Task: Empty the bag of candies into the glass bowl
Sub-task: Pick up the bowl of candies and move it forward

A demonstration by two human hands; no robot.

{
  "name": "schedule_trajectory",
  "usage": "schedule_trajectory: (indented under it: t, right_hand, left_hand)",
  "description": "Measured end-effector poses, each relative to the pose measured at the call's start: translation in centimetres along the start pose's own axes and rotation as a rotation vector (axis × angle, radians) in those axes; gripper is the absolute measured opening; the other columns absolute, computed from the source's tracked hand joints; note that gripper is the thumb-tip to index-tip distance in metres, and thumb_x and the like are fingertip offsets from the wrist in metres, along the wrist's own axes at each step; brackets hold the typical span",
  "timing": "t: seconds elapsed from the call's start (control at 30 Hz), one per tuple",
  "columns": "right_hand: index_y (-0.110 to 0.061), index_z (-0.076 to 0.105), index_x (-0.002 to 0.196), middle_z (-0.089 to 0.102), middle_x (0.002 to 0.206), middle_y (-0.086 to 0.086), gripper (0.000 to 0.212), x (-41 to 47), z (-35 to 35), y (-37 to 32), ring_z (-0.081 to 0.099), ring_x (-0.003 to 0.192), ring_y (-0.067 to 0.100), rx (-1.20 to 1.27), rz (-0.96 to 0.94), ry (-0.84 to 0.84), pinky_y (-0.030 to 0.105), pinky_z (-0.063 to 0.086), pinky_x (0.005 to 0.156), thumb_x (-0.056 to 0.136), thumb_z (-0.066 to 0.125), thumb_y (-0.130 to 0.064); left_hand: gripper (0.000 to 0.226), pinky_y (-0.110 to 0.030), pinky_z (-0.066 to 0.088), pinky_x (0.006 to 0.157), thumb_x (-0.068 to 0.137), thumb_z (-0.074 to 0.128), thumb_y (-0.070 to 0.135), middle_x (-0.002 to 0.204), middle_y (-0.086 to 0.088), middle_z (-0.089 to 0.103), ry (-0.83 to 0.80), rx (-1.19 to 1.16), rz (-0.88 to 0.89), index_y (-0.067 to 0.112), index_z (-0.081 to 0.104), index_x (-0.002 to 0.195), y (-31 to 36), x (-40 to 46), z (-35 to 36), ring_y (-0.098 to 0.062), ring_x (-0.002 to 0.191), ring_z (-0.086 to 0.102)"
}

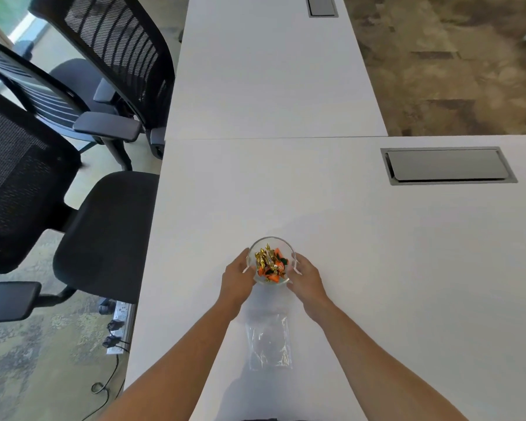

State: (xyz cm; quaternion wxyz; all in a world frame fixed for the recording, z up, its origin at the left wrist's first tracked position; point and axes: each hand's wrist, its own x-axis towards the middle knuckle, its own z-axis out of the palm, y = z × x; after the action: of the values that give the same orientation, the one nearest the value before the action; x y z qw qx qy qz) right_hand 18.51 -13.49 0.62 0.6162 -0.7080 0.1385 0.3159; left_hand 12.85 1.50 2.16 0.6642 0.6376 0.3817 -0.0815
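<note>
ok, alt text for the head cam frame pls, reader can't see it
Both hands, left hand and right hand, cup a glass bowl of gold and orange wrapped candies on a white table. A clear plastic bag lies flat between the forearms, nearer the person. Black office chairs stand to the left.

This is an office or meeting room. Black mesh-backed swivel chairs point(73, 123) line a long white tabletop point(377, 268) fitted with flush metal cable hatches point(447, 165), and a power strip point(120, 326) lies on the patterned carpet point(456, 71).
</note>
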Motion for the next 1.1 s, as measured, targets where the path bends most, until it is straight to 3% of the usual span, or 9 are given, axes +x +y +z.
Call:
schedule_trajectory:
  t: [0.13, 0.27, 0.33, 0.5, 0.6, 0.7, 0.87, 1.03, 1.1]
  right_hand:
    - [-0.023, 0.059, 0.128, 0.063, 0.128, 0.010, 0.032, 0.2, 0.6, 0.2, 0.061, 0.117, 0.028, 0.044, 0.037, 0.090, 0.045, 0.059, 0.089, 0.098, 0.056, -0.014]
    - [-0.032, 0.063, 0.109, 0.067, 0.119, 0.007, 0.024, 0.9, -0.1, -1.0, 0.065, 0.110, 0.026, 0.078, 0.002, 0.117, 0.040, 0.062, 0.080, 0.096, 0.059, -0.013]
    - [-0.028, 0.065, 0.110, 0.069, 0.118, 0.008, 0.023, 1.7, -0.9, -2.1, 0.067, 0.109, 0.026, 0.099, -0.013, 0.115, 0.043, 0.062, 0.083, 0.095, 0.061, -0.012]
    - [-0.014, 0.063, 0.125, 0.071, 0.115, 0.013, 0.032, 4.9, -3.9, -5.4, 0.069, 0.105, 0.027, 0.182, -0.045, 0.151, 0.041, 0.061, 0.082, 0.094, 0.061, -0.005]
    - [-0.013, 0.063, 0.125, 0.072, 0.105, 0.009, 0.034, 7.3, -5.9, -7.3, 0.070, 0.101, 0.027, 0.190, -0.045, 0.210, 0.037, 0.062, 0.075, 0.093, 0.061, -0.003]
    - [-0.022, 0.069, 0.108, 0.072, 0.092, -0.001, 0.030, 9.8, -7.8, -8.6, 0.071, 0.096, 0.026, 0.184, -0.058, 0.231, 0.036, 0.061, 0.070, 0.089, 0.063, 0.000]
    - [-0.012, 0.065, 0.123, 0.068, 0.096, 0.004, 0.038, 14.3, -10.0, -11.0, 0.069, 0.099, 0.030, 0.168, -0.060, 0.294, 0.038, 0.063, 0.071, 0.088, 0.064, 0.001]
    - [-0.032, 0.069, 0.085, 0.069, 0.093, -0.003, 0.034, 17.7, -11.4, -12.6, 0.070, 0.094, 0.028, 0.116, -0.050, 0.301, 0.043, 0.064, 0.073, 0.084, 0.063, 0.002]
    - [-0.032, 0.068, 0.082, 0.066, 0.088, -0.010, 0.036, 18.5, -11.5, -12.8, 0.070, 0.091, 0.027, 0.098, -0.040, 0.298, 0.038, 0.064, 0.067, 0.084, 0.060, 0.004]
  left_hand:
    - [0.043, -0.049, 0.056, 0.095, 0.094, 0.056, 0.012, 0.126, -0.003, 0.069, 0.047, 0.037, -0.021, 0.032, 0.060, 0.132, 0.0, 0.2, 0.4, -0.026, 0.118, 0.062]
    - [0.047, -0.049, 0.057, 0.093, 0.093, 0.048, 0.004, 0.123, -0.007, 0.070, 0.049, 0.127, 0.031, 0.024, 0.060, 0.134, 1.5, 1.4, 1.2, -0.028, 0.114, 0.064]
    - [0.049, -0.048, 0.058, 0.092, 0.091, 0.045, 0.001, 0.120, -0.009, 0.071, 0.023, 0.173, 0.063, 0.022, 0.061, 0.133, 3.1, 2.3, 1.9, -0.027, 0.112, 0.065]
    - [0.050, -0.051, 0.062, 0.081, 0.084, 0.043, -0.002, 0.098, -0.009, 0.074, -0.058, 0.246, 0.122, 0.039, 0.068, 0.099, 7.8, 5.3, 4.8, -0.029, 0.096, 0.069]
    - [0.049, -0.047, 0.062, 0.080, 0.085, 0.045, 0.000, 0.106, -0.010, 0.073, -0.114, 0.232, 0.118, 0.033, 0.069, 0.113, 10.1, 7.4, 7.0, -0.031, 0.103, 0.068]
    - [0.048, -0.046, 0.063, 0.081, 0.086, 0.045, 0.000, 0.110, -0.013, 0.072, -0.141, 0.260, 0.117, 0.024, 0.067, 0.121, 11.9, 9.5, 9.1, -0.033, 0.106, 0.068]
    - [0.049, -0.047, 0.062, 0.083, 0.086, 0.048, -0.001, 0.114, -0.014, 0.071, -0.161, 0.278, 0.123, 0.021, 0.065, 0.126, 14.6, 13.5, 12.1, -0.034, 0.108, 0.067]
    - [0.048, -0.041, 0.063, 0.079, 0.083, 0.048, -0.001, 0.109, -0.012, 0.073, -0.144, 0.258, 0.111, 0.021, 0.069, 0.119, 15.7, 16.6, 14.0, -0.031, 0.104, 0.069]
    - [0.047, -0.042, 0.064, 0.077, 0.082, 0.048, -0.002, 0.105, -0.013, 0.074, -0.132, 0.270, 0.113, 0.021, 0.070, 0.116, 15.6, 17.3, 14.3, -0.031, 0.101, 0.070]
